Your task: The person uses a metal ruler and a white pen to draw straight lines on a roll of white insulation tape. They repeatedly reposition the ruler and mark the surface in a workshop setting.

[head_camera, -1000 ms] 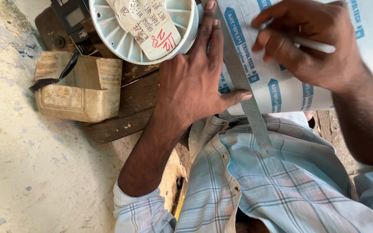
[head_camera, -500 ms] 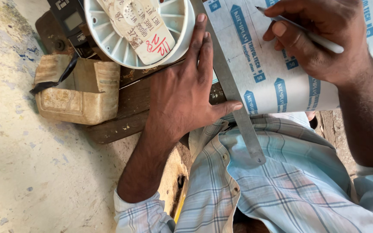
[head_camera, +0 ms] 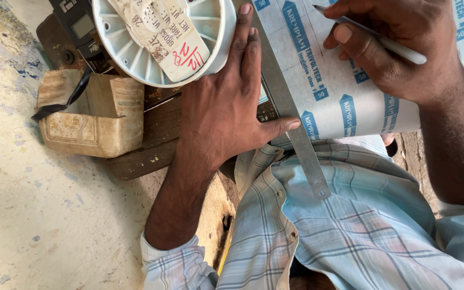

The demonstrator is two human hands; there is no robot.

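My left hand lies flat, fingers together, pressing a long metal ruler down along the edge of a white sheet printed with blue labels. My right hand grips a white pencil whose tip rests on the sheet near the ruler's upper part. The sheet drapes over my lap, against my light checked shirt. The ruler's lower end sticks out over the shirt.
A white plastic spool with a paper label lies beside my left hand. Under it sit a dark meter-like device and wooden planks. A worn cut-open plastic can rests on the rough concrete floor at left.
My right hand with the pencil has moved up and right along the ruler. My left hand has slid slightly up and stays pressed on the ruler.
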